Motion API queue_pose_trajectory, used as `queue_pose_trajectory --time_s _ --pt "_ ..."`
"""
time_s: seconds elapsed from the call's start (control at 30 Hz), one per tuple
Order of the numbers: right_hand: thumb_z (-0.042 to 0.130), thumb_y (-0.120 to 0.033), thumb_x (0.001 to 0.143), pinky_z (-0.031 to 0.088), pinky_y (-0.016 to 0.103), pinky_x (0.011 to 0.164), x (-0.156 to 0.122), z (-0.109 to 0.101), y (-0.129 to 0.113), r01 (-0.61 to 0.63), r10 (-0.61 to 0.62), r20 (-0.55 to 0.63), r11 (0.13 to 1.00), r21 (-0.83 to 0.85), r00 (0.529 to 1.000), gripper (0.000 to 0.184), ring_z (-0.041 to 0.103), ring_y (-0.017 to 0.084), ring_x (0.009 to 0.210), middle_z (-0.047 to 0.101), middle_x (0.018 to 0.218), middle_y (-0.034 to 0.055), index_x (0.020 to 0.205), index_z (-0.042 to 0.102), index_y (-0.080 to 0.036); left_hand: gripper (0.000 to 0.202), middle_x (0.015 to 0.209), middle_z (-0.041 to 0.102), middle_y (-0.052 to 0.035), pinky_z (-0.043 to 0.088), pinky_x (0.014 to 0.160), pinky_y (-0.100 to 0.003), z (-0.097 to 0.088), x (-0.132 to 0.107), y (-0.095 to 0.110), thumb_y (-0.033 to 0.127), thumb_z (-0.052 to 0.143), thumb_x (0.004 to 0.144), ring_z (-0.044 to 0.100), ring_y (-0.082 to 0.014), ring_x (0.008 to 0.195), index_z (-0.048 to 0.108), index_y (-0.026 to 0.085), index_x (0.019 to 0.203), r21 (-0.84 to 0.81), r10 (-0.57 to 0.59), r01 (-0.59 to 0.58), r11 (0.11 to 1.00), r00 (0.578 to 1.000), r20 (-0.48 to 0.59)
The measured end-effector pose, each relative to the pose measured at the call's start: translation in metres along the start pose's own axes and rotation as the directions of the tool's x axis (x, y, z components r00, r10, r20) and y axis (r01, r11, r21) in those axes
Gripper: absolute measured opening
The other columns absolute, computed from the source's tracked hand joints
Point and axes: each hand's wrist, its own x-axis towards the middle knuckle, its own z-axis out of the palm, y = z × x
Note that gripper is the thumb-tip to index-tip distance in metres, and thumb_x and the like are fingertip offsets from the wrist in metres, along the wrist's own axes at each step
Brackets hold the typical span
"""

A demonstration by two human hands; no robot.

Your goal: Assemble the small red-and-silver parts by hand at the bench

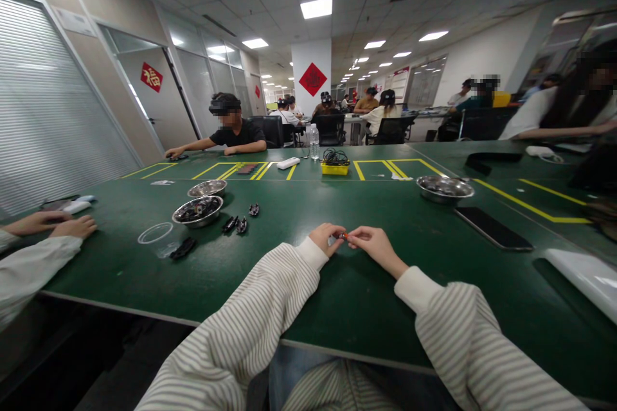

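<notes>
In the middle of the green table, my left hand and my right hand meet just above the surface. Their fingertips pinch a small orange-and-dark part, mostly covered by the fingers, so its kind does not show. To the left lie a few black molded pieces, with another by itself. Beyond them stands a steel bowl heaped with dark parts, and a second steel bowl sits just behind it. A clear plastic cup and a black piece are nearer the left side.
On the right are a steel bowl, a black phone and a white flat object. A yellow tray of cables and a bottle stand farther back. A co-worker's hands rest at the left edge; another person sits opposite.
</notes>
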Motion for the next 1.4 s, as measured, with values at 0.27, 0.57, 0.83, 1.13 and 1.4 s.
queue_pose_trajectory --time_s 0.27,0.57,0.83,1.13,1.4 --pt "0.059 -0.032 0.061 0.048 0.027 0.059 -0.001 -0.002 -0.001 0.068 -0.064 0.041 0.993 -0.094 0.997 0.022 0.060 0.017 0.060 0.064 0.063 0.0056 0.067 0.062 -0.012 0.017 0.079 0.058 -0.0019 0.042 0.072 -0.023 0.001 -0.002 -0.001 0.021 0.049 0.073 0.051 -0.0112 0.076 0.056 0.018 0.088 0.055 0.099 -0.099 0.994 0.995 -0.001" --pt "0.052 -0.024 0.067 0.046 0.026 0.064 0.000 -0.002 0.003 0.112 -0.090 0.075 0.927 -0.359 0.993 0.027 0.060 0.015 0.065 0.065 0.073 0.0047 0.091 0.061 -0.015 0.021 0.084 0.056 -0.0047 0.039 0.071 -0.026 -0.019 0.007 -0.052 0.019 0.045 0.074 0.048 -0.0163 0.080 0.061 0.020 0.087 0.480 -0.334 0.280 0.832 0.942 0.029" --pt "0.051 -0.021 0.068 0.045 0.025 0.064 0.000 -0.002 0.003 0.132 -0.108 0.087 0.925 -0.355 0.990 0.041 0.058 0.012 0.063 0.063 0.073 0.0017 0.109 0.049 -0.018 0.025 0.088 0.052 -0.0075 0.037 0.068 -0.029 -0.047 0.006 -0.088 0.023 0.041 0.077 0.046 -0.0212 0.086 0.057 0.023 0.095 0.601 -0.644 0.505 0.619 0.765 0.021" --pt "0.051 -0.018 0.068 0.045 0.025 0.065 0.001 -0.002 0.007 0.138 -0.114 0.091 0.933 -0.332 0.989 0.050 0.057 0.011 0.063 0.062 0.076 0.0017 0.116 0.040 -0.019 0.026 0.098 0.047 -0.0143 0.032 0.072 -0.036 -0.052 0.000 -0.085 0.017 0.045 0.074 0.037 -0.0276 0.094 0.050 0.008 0.098 0.573 -0.658 0.606 0.552 0.738 -0.147" --pt "0.050 -0.021 0.069 0.044 0.024 0.064 0.002 -0.003 0.006 0.159 -0.117 0.127 0.905 -0.394 0.985 0.042 0.057 0.012 0.065 0.063 0.075 0.0017 0.111 0.046 -0.018 0.018 0.087 0.056 -0.0069 0.031 0.078 -0.035 -0.040 0.006 -0.079 0.019 0.047 0.074 0.034 -0.0241 0.098 0.061 0.017 0.084 0.518 -0.403 0.315 0.795 0.913 0.064"
